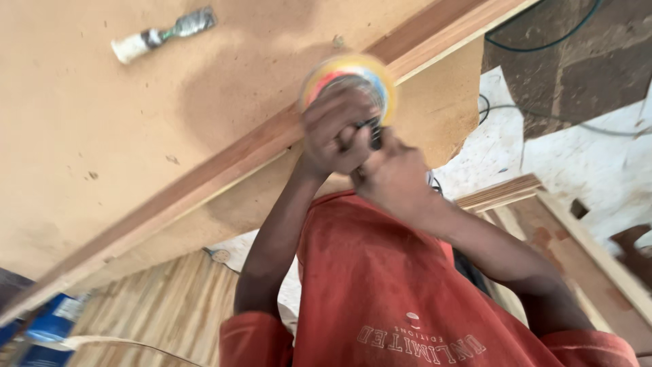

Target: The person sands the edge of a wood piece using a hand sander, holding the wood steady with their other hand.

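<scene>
You are gripping the round, yellow-rimmed tin [350, 80] in your clenched left hand [337, 129] above the long reddish wooden strip [224, 166], while your right hand [390, 173] is pinching a small dark tool; keep the tin steady.

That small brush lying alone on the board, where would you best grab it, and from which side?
Judging by its pose, take the brush around its dark middle handle, coming straight down from above. It lies flat on the tan board, white end one way and greyish end the other, with open surface on both long sides for fingers.
</scene>
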